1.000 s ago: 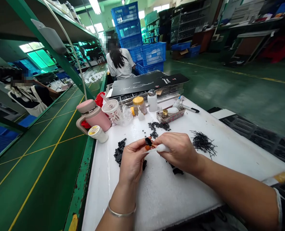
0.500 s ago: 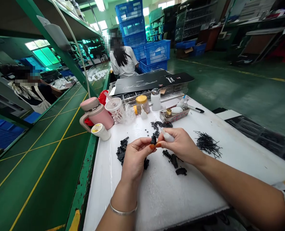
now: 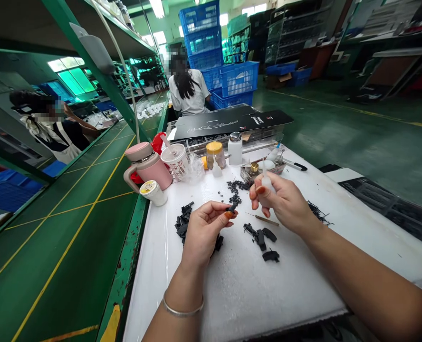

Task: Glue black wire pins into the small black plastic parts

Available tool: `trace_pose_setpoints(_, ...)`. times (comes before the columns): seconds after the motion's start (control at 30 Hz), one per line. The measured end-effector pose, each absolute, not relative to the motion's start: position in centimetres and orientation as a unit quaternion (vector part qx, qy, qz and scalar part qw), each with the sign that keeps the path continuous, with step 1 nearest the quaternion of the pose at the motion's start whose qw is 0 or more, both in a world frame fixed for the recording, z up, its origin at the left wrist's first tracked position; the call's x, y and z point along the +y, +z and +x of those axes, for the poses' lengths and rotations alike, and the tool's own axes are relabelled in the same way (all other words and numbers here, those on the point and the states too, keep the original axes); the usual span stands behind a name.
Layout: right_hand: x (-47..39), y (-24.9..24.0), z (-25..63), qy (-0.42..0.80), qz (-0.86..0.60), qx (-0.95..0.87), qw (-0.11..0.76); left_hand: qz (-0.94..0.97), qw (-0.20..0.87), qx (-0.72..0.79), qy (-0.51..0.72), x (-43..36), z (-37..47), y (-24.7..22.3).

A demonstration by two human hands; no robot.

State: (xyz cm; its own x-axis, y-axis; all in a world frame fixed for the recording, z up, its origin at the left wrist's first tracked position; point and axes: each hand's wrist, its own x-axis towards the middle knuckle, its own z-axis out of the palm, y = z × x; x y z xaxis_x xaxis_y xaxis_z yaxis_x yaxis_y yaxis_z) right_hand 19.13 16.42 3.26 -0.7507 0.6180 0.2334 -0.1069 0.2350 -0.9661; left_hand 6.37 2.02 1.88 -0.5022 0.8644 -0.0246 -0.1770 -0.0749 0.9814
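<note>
My left hand pinches a small black plastic part between thumb and fingers above the white table. To its right, my right hand is closed around a small white squeeze bottle whose thin nozzle points up. Below the hands lie several black parts and a thin wooden-handled needle tool. A heap of black parts sits left of my left hand, partly hidden by it. Small black rings are scattered beyond the hands.
A pink thermos, a plastic cup and a white tub stand at the left edge. Behind are a yellow-lidded jar and a pump bottle. Black sticks lie right. Two people sit beyond, near a green conveyor.
My right hand has moved up and right, away from the black part, tipping the bottle's nozzle upward. My left hand keeps the part, now tilted. The needle tool has come into view.
</note>
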Motion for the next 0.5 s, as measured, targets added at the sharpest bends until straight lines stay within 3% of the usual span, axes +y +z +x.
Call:
trace_pose_setpoints(0.23, 17.3, 4.2, 20.3, 0.473, -0.201, -0.79, 0.334, 0.286, 0.382, 0.566, 0.672, 2.0, 6.2, 1.7)
trace_pose_setpoints(0.5, 18.2, 4.9, 20.8, 0.555, -0.154, -0.751, 0.323, 0.289, 0.398, 0.581, 0.649, 2.1, 5.9, 1.6)
